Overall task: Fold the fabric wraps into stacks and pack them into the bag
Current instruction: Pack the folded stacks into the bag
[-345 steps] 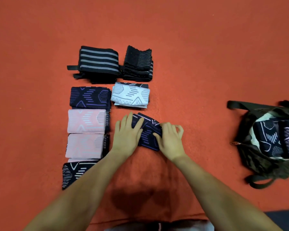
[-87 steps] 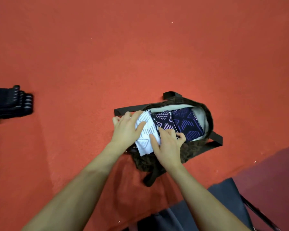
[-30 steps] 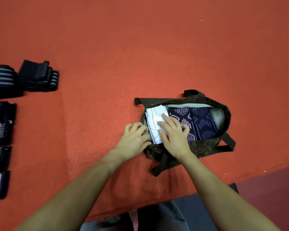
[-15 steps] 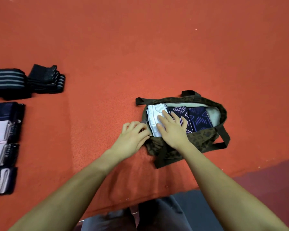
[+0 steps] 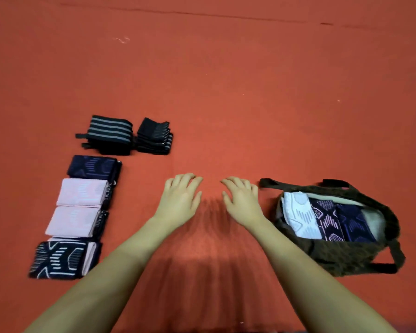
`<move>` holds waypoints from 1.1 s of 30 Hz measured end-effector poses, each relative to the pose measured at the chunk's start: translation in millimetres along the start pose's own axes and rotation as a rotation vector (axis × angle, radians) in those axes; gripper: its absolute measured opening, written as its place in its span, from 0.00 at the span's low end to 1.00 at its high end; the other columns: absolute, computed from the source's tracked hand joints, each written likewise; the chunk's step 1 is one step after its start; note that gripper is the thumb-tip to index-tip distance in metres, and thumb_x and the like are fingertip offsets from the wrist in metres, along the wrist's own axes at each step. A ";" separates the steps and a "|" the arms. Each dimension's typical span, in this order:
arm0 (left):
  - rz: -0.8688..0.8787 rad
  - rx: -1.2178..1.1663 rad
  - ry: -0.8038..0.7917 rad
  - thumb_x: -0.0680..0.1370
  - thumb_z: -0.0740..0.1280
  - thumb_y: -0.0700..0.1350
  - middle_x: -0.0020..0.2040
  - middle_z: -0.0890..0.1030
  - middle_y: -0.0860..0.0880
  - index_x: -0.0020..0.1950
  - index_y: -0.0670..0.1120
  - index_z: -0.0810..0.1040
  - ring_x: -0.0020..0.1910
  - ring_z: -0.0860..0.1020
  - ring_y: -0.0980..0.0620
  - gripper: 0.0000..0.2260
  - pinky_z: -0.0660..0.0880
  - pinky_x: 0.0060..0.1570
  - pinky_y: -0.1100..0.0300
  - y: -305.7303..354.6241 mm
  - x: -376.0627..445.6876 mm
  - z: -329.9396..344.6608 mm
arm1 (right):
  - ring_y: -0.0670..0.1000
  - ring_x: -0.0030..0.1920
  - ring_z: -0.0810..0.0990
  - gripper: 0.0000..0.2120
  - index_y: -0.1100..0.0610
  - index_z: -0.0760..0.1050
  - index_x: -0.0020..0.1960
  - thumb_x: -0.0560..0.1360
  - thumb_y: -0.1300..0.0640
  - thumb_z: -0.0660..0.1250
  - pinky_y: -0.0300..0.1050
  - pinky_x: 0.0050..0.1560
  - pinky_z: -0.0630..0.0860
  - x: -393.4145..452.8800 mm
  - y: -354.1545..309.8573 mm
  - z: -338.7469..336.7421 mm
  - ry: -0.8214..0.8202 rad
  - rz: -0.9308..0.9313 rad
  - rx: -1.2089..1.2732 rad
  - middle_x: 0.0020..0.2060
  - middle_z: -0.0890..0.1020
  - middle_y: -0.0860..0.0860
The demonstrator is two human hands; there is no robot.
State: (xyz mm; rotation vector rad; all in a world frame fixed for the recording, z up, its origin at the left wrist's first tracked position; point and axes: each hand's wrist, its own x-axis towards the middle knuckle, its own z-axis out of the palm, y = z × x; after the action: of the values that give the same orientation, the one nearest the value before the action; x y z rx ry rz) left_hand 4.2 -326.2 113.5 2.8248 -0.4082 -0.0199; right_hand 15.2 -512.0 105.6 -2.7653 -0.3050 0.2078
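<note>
The dark leopard-print bag [image 5: 346, 257] lies open at the right, holding a white wrap [image 5: 300, 216], a dark pink-lined wrap [image 5: 327, 219] and a navy wrap [image 5: 354, 224] side by side. My left hand [image 5: 180, 197] and my right hand [image 5: 241, 198] hover empty over the red floor between the bag and the folded stacks, fingers relaxed. At the left lie a navy stack [image 5: 94, 167], two pink stacks [image 5: 82, 192] [image 5: 73, 221] and a black-and-white stack [image 5: 60, 259]. Behind them sit a grey-striped black stack [image 5: 109, 133] and a black stack [image 5: 155, 137].
Red carpet [image 5: 226, 92] covers the whole floor. One bag strap [image 5: 270, 182] points toward my right hand and another loops out at the bag's lower right [image 5: 394, 266].
Both hands have left the bag and moved left to the open floor, holding nothing. The white wrap stays in the bag. The view has swung left, bringing the stacks back in.
</note>
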 end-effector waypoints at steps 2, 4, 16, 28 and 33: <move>-0.026 0.017 -0.003 0.74 0.56 0.51 0.53 0.80 0.46 0.57 0.44 0.80 0.50 0.78 0.44 0.20 0.74 0.48 0.51 -44.7 -7.9 -11.8 | 0.54 0.64 0.68 0.18 0.53 0.70 0.68 0.79 0.54 0.59 0.48 0.59 0.57 22.0 -42.4 12.1 -0.014 -0.022 0.006 0.65 0.73 0.48; -0.059 0.040 -0.013 0.73 0.56 0.51 0.52 0.80 0.45 0.56 0.44 0.80 0.48 0.79 0.43 0.20 0.74 0.47 0.50 -90.2 -13.3 -23.2 | 0.54 0.64 0.68 0.18 0.53 0.70 0.68 0.79 0.54 0.59 0.48 0.59 0.58 45.5 -83.3 27.4 -0.020 -0.037 0.018 0.65 0.73 0.48; -0.302 0.166 -0.091 0.75 0.59 0.47 0.52 0.80 0.41 0.55 0.40 0.79 0.47 0.77 0.40 0.15 0.73 0.43 0.49 -323.1 -8.1 -33.9 | 0.54 0.67 0.66 0.21 0.53 0.64 0.72 0.81 0.48 0.55 0.48 0.61 0.58 189.7 -253.5 131.4 -0.208 -0.104 0.033 0.69 0.69 0.49; -0.191 0.095 -0.385 0.79 0.57 0.57 0.75 0.61 0.50 0.73 0.48 0.59 0.73 0.58 0.48 0.25 0.48 0.70 0.48 -399.9 12.9 -1.5 | 0.57 0.62 0.64 0.30 0.55 0.62 0.69 0.75 0.38 0.61 0.51 0.62 0.57 233.4 -273.0 191.2 -0.447 -0.094 -0.152 0.61 0.66 0.54; -0.164 0.039 -0.329 0.79 0.57 0.59 0.64 0.69 0.51 0.68 0.48 0.62 0.66 0.65 0.47 0.23 0.50 0.67 0.49 -405.9 8.6 9.0 | 0.53 0.67 0.65 0.24 0.54 0.63 0.68 0.78 0.41 0.58 0.53 0.69 0.45 222.1 -263.5 199.5 -0.360 -0.177 -0.066 0.63 0.71 0.52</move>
State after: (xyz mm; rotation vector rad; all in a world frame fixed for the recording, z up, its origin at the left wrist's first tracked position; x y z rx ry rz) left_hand 123.7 41.9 -9.5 2.8884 -0.2450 -0.5204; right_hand 145.1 -153.4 -8.8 -2.7332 -0.6547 0.6619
